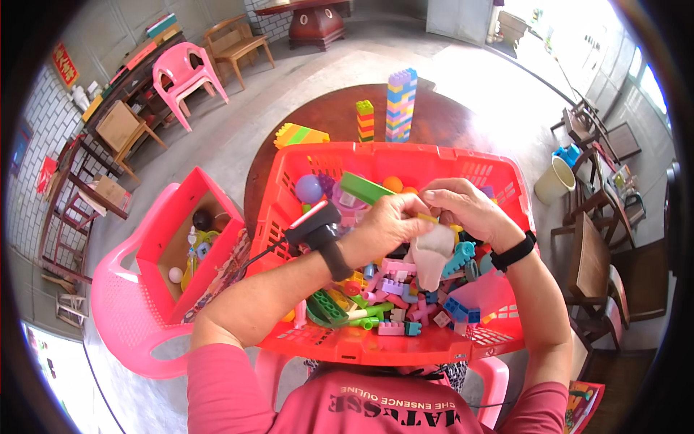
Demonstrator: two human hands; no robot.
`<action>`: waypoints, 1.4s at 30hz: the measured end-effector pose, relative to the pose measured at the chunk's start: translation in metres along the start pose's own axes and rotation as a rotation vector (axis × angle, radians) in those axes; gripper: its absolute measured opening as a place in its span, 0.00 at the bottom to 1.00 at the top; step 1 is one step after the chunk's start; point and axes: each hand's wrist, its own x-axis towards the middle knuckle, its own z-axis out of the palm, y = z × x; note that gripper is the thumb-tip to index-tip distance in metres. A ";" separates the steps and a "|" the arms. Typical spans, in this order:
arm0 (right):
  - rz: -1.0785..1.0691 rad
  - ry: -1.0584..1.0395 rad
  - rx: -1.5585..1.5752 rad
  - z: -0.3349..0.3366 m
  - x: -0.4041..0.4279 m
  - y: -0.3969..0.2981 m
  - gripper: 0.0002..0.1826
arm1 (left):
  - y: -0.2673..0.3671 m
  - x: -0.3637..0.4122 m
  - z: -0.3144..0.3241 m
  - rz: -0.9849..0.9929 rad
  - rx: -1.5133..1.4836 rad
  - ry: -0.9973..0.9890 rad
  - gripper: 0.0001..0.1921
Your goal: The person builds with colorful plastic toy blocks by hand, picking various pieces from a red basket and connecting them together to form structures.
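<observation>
Both hands are close together above a red plastic basket [347, 350] filled with toy building blocks, balls and pipe-shaped pieces. My left hand [393, 217] grips something small whose kind I cannot tell; a long green piece [364, 188] shows just behind its fingers. My right hand [466, 203] has its fingertips bent against those of the left. Below the fingers hangs a whitish, cloth-like or thin plastic piece [432, 252], with a bit of yellow at its top. Under the hands lie pink bricks [397, 267], a dark green block [328, 307] and a teal toy piece [461, 257].
Behind the basket, a round brown table [325, 111] bears a tall multicoloured brick tower [401, 106], a shorter tower [365, 122] and a yellow-green block build [301, 135]. At left, a pink chair [116, 331] holds an open red box [154, 247] with toys. Wooden chairs [588, 249] stand at right.
</observation>
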 end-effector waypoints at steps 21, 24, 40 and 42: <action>-0.072 -0.340 0.551 0.014 0.000 0.016 0.28 | 0.031 -0.016 0.017 0.386 1.193 0.159 0.22; -0.143 -0.305 0.409 0.016 -0.003 0.015 0.28 | 0.035 -0.017 0.021 0.358 1.262 0.156 0.18; -0.025 -0.139 0.239 0.043 -0.008 -0.006 0.23 | 0.078 -0.002 -0.121 0.736 1.030 0.298 0.19; -0.016 -0.054 0.159 0.040 -0.009 -0.010 0.21 | 0.070 0.008 -0.194 0.662 0.997 0.612 0.17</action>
